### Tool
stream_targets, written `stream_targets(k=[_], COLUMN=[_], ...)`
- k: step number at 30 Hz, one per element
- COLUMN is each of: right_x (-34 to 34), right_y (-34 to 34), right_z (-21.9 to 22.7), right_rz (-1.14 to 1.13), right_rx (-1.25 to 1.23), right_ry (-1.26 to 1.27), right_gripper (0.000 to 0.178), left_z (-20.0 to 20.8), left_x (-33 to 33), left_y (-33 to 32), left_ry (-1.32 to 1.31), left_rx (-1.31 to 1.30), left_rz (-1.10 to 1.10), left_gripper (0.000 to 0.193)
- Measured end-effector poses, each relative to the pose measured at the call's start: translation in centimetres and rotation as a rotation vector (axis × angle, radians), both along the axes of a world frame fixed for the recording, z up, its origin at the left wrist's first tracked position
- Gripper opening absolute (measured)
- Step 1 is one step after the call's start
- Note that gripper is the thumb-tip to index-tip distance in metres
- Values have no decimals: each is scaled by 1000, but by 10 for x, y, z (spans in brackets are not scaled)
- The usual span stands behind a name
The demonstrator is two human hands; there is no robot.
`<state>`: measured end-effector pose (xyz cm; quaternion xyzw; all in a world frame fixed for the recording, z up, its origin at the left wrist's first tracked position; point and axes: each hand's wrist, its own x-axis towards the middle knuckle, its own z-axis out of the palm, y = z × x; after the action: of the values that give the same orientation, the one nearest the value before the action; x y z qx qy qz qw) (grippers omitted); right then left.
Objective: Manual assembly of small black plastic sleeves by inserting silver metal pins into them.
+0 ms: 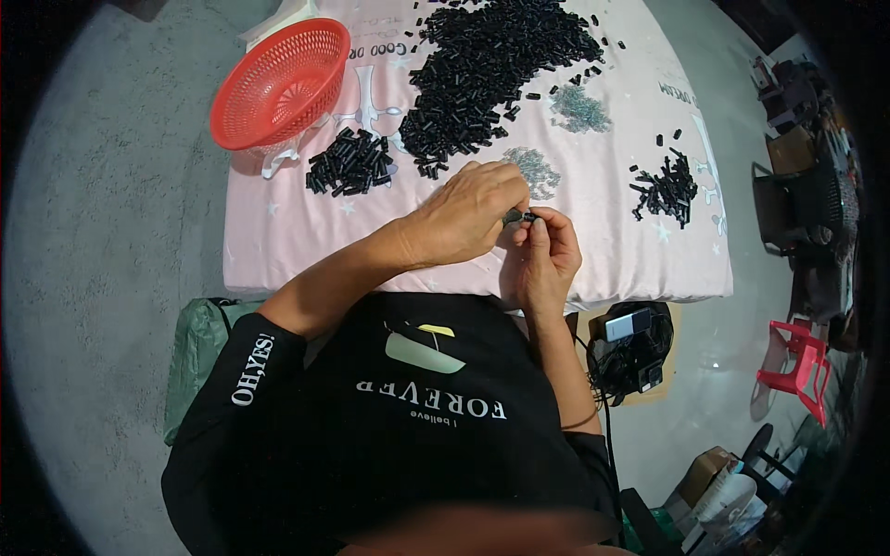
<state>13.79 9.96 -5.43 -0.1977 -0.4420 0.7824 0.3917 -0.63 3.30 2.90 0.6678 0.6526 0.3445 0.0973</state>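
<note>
My left hand (473, 208) is closed, knuckles up, around something dark that its fingers mostly hide. Its fingertips meet those of my right hand (551, 255), which pinches a small black cylinder (529, 217) just above the table's near edge. Just beyond my hands lies a small heap of thin, clear or silvery pieces (533, 172). A big pile of short black cylinders (482, 74) spreads over the far middle of the table. One smaller heap of black cylinders (350, 162) sits to the left, and another black heap (667, 191) to the right.
The table has a pink printed cloth (306, 246). A red plastic colander (278, 88) stands tilted at the far left. Farther back is a second heap of silvery pieces (580, 109). Black cables (633, 347) lie below the near right edge; a red stool (795, 366) stands off right.
</note>
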Motion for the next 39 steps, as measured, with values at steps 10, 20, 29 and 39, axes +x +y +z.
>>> stream_targets(k=[10,20,29,39], right_x=[-3,-1,-1,-4], right_y=[0,2,2,-1], right_z=[2,4,2,8], right_rz=[25,-6,-9,17], right_rx=[-164,-91,-76,-154], right_ry=[111,18,-13,90], right_gripper=[15,15,15,15], left_z=[1,-31,-11,-10], left_x=[-14,-36,-19,-2], left_y=[5,-11,-14,-10], left_ry=[-208,130,-253,-370], left_rx=[38,-180,-140,4], left_rz=[115,174,124,27], left_gripper=[15,18,23,18])
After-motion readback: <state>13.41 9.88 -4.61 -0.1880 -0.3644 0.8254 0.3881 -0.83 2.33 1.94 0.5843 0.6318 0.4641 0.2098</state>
